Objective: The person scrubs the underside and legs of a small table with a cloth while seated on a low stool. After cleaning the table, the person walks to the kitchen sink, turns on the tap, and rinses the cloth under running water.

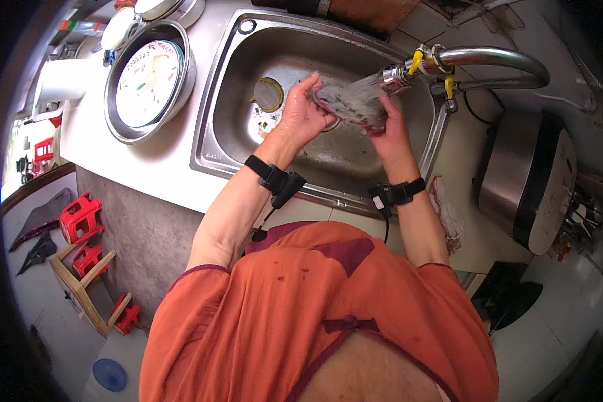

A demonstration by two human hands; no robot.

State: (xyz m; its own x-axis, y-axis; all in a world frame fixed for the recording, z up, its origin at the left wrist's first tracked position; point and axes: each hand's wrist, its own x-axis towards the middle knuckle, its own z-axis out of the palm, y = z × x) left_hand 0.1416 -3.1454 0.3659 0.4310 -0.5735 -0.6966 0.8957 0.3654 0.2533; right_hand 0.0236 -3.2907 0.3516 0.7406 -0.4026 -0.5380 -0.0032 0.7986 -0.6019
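A wet grey cloth with a reddish edge (pixel 352 103) is stretched between my hands over the stainless steel sink (pixel 362 168). My left hand (pixel 304 110) grips its left end, with some fingers spread. The cloth's right end is in my right hand (pixel 391 123), close below the faucet's spray head (pixel 394 79). Water runs from the spray head onto the cloth. A round grey scrubbing pad with a yellow rim (pixel 268 94) lies in the sink to the left, near small food scraps (pixel 264 125). Black straps with small devices are around both wrists.
Left of the sink, a metal basin (pixel 111 118) holds patterned plates (pixel 148 83). The curved faucet pipe (pixel 507 53) with yellow handles reaches in from the right. A rice cooker (pixel 512 176) and a crumpled cloth (pixel 447 216) are on the right counter. Red plastic stools (pixel 81 219) stand at lower left.
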